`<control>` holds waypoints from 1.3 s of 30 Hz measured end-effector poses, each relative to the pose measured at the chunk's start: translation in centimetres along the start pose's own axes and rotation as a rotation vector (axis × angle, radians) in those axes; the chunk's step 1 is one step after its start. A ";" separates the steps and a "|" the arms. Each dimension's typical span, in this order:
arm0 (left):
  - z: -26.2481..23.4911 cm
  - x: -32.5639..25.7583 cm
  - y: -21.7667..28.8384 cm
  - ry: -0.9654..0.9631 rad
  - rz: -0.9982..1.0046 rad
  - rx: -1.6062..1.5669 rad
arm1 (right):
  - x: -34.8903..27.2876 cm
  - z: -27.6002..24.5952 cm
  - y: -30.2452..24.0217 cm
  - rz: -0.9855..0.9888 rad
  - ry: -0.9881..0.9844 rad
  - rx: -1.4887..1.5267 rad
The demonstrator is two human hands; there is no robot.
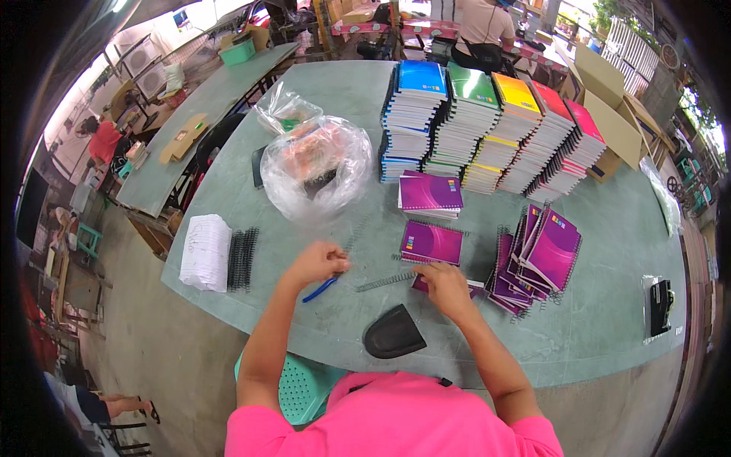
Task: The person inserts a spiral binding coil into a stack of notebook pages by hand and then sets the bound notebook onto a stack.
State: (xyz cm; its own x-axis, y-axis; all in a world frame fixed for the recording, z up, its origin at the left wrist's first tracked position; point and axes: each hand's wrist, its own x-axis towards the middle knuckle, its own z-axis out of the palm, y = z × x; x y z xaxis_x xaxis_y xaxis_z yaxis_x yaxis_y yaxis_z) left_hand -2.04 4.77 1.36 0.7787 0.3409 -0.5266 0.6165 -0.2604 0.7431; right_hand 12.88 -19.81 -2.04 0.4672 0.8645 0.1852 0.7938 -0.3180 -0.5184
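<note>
My left hand (320, 261) is closed above the table, slightly blurred by motion, and what its fingers hold, if anything, is hidden. Just under it show the blue handles of a hand tool (319, 290). My right hand (445, 286) is closed, its fingertips at the end of a dark spiral binding coil (384, 282) that stretches left over the table. Beneath that hand a purple notebook (476, 289) is partly covered. Just beyond lies another purple notebook (432, 242), with a coil along its near edge. A black wedge-shaped object (394, 333) rests nearer to me.
Tall stacks of coloured notebooks (415, 114) stand at the back, with purple notebooks (431, 192) before them. Coil-bound purple notebooks (544, 251) pile up at right. A clear plastic bag (320, 167), a white bundle (205, 252) and dark coils (243, 260) are at left.
</note>
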 end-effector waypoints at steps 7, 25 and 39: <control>5.8 -0.8 0.3 0.625 0.650 0.564 | 0.6 3.1 0.2 -0.107 0.096 0.064; 13.2 -2.7 -0.2 0.319 0.743 0.522 | 0.7 3.5 -0.2 0.010 0.194 0.038; 8.0 -3.3 3.8 0.519 0.611 0.324 | -1.3 1.2 2.5 0.015 0.280 0.037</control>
State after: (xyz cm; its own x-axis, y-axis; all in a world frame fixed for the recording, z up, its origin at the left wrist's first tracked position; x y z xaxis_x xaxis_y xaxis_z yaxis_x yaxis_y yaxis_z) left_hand -1.33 -4.52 2.60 0.8815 0.4061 0.2411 0.1709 -0.7502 0.6387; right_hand 13.80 -21.21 -4.60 0.5722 0.7170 0.3981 0.7738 -0.3112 -0.5518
